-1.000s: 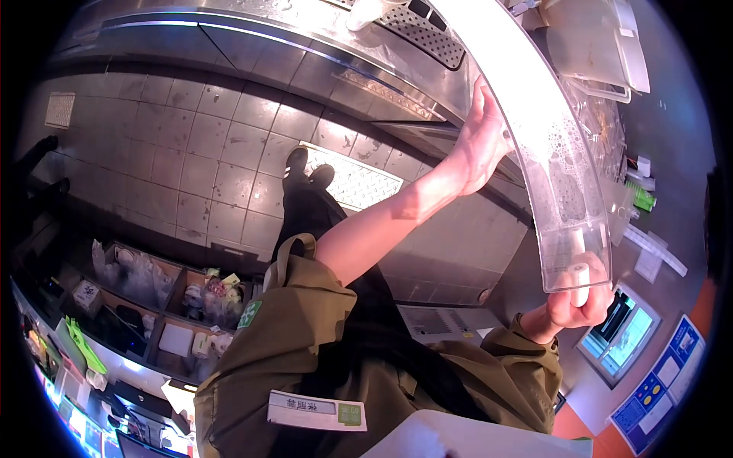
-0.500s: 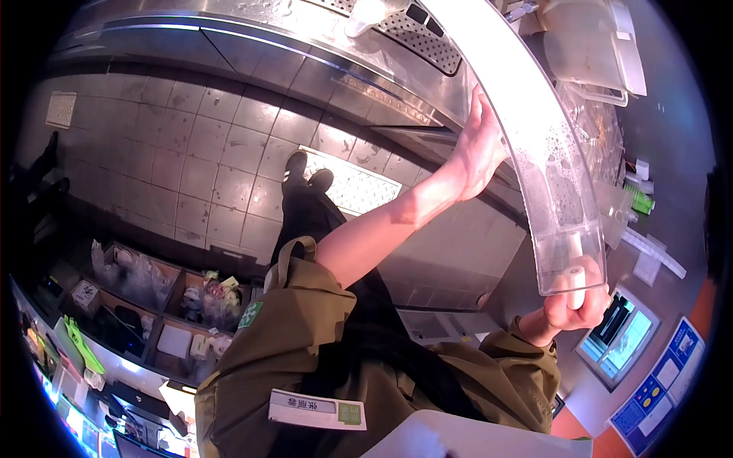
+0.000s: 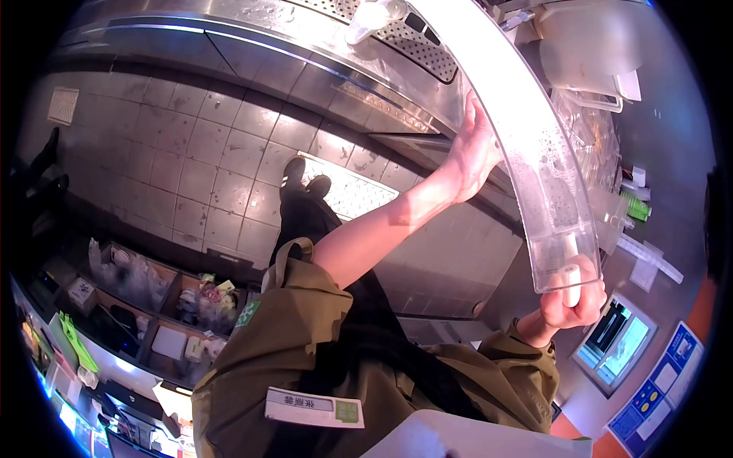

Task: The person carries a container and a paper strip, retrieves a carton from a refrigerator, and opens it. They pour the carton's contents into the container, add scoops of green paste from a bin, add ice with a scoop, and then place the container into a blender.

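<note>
A long clear plastic container (image 3: 561,206), wet with suds and bubbles, slants from the top of the view down to the right, and strong glare whitens its upper part. My left hand (image 3: 475,156) holds its left side, the fingers stretched up along the wall and partly hidden by it. At the container's lower end, my right hand (image 3: 573,304) is closed round a short white cylinder (image 3: 569,288) with a round end. Part of this hand shows through the clear plastic.
A steel counter (image 3: 252,42) with a perforated drain tray (image 3: 416,49) runs along the top. A white tub (image 3: 588,46) stands right of the container. Divided bins (image 3: 164,301) hold packets at lower left. My shoes (image 3: 305,179) are on the tiled floor near a white textured plate (image 3: 351,191).
The clear container and my right hand have shifted slightly left in view. Both hands keep their hold, and the surroundings have shifted slightly too.
</note>
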The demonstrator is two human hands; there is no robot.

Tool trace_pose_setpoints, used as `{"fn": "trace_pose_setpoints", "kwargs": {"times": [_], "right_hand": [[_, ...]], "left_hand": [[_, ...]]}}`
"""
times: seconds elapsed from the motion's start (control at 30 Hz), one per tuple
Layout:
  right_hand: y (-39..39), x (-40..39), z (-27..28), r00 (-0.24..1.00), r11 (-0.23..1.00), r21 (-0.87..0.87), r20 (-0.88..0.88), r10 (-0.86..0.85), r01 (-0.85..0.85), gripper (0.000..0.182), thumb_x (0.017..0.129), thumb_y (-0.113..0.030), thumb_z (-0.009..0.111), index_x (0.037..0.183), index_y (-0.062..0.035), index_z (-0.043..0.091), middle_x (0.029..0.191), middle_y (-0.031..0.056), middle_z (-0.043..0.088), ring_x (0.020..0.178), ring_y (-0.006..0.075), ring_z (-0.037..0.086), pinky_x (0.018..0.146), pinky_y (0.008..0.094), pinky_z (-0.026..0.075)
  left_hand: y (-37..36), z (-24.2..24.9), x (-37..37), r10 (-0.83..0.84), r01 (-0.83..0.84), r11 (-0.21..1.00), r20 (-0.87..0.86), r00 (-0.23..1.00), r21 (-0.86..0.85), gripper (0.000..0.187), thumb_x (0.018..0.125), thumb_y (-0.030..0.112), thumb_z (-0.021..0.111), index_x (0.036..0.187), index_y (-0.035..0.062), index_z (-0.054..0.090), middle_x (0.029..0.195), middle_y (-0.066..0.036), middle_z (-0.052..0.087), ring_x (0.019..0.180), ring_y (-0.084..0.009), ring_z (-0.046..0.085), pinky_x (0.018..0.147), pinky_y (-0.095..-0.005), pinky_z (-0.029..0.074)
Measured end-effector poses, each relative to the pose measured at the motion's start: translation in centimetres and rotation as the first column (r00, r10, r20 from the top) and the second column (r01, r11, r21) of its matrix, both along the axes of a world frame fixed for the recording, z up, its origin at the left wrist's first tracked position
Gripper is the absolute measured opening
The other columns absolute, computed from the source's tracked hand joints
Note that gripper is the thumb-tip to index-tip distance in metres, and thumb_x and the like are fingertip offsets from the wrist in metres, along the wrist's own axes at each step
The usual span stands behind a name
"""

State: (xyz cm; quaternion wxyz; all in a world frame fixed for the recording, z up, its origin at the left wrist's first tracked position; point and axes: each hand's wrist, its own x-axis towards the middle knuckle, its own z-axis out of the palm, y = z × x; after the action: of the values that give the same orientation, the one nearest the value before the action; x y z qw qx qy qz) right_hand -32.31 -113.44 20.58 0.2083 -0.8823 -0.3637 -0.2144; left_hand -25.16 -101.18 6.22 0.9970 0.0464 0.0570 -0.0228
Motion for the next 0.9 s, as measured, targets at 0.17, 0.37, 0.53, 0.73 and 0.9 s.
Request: {"fn": "trace_pose_setpoints", "kwargs": {"times": [0.17, 0.37, 0.53, 0.73, 0.9], "right_hand": [[-1.3, 0.7, -1.1, 0.997, 0.992, 0.106, -0.028, 0.066, -0.063, 0.022, 0.06, -0.016, 0.062, 0.065, 0.0032, 0.053, 0.052, 0.0082, 0.053, 0.044, 0.019, 0.05, 0.047, 0.026, 0.041], [-4.3, 0.1, -5.4, 0.988, 0.903, 0.427, -0.155, 0.019, 0.05, 0.013, 0.065, -0.006, 0.05, 0.063, 0.006, 0.053, 0.059, 0.013, 0.055, 0.055, 0.0181, 0.051, 0.051, 0.0277, 0.04], [-10.1, -4.2, -7.9, 0.886, 0.862, 0.251, 0.032, -0.462, 0.441, 0.029, 0.066, -0.019, 0.055, 0.074, 0.0078, 0.058, 0.075, 0.0122, 0.057, 0.065, 0.0203, 0.055, 0.057, 0.0312, 0.045], [-9.0, -10.9, -3.5, 0.936, 0.792, 0.506, -0.264, -0.234, 0.341, 0.028, 0.066, -0.018, 0.054, 0.082, 0.005, 0.052, 0.069, 0.0075, 0.053, 0.06, 0.0144, 0.051, 0.052, 0.0227, 0.04], [0.5, -14.1, 0.1, 0.842, 0.473, 0.72, -0.532, -0.093, 0.508, 0.024, 0.07, -0.022, 0.055, 0.081, -0.0009, 0.052, 0.068, 0.0013, 0.048, 0.059, 0.0084, 0.045, 0.048, 0.0199, 0.033]], "left_hand": [[0.3, 0.0, -0.4, 0.052, -0.056, 0.988, 0.028, 0.998, 0.142, 0.055, 0.089, 0.043, 0.03, 0.128, 0.0062, 0.017, 0.123, -0.012, 0.033, 0.113, -0.0221, 0.038, 0.093, -0.0402, 0.036], [2.6, 2.0, -1.5, -0.009, 0.024, 0.91, -0.037, 0.999, 0.414, 0.057, 0.09, 0.042, 0.029, 0.131, 0.0155, 0.001, 0.131, -0.012, 0.021, 0.119, -0.024, 0.031, 0.094, -0.0478, 0.033], [1.3, 0.4, -3.8, 0.021, -0.11, 0.856, 0.179, 0.984, 0.504, 0.086, 0.082, 0.012, 0.053, 0.13, 0.0073, -0.019, 0.139, -0.013, 0.003, 0.128, -0.0217, 0.009, 0.102, -0.0356, 0.016], [8.1, 4.8, -11.9, -0.307, 0.164, 0.708, 0.09, 0.948, 0.687, 0.076, 0.082, 0.003, 0.05, 0.135, 0.0174, -0.002, 0.135, -0.012, 0.013, 0.121, -0.0223, 0.03, 0.09, -0.0344, 0.036], [17.8, -0.6, -17.9, -0.33, 0.275, 0.545, -0.099, 0.939, 0.792, 0.05, 0.084, 0.012, 0.052, 0.127, 0.007, 0.028, 0.114, -0.009, 0.044, 0.101, -0.0145, 0.048, 0.085, -0.0258, 0.039]]}}
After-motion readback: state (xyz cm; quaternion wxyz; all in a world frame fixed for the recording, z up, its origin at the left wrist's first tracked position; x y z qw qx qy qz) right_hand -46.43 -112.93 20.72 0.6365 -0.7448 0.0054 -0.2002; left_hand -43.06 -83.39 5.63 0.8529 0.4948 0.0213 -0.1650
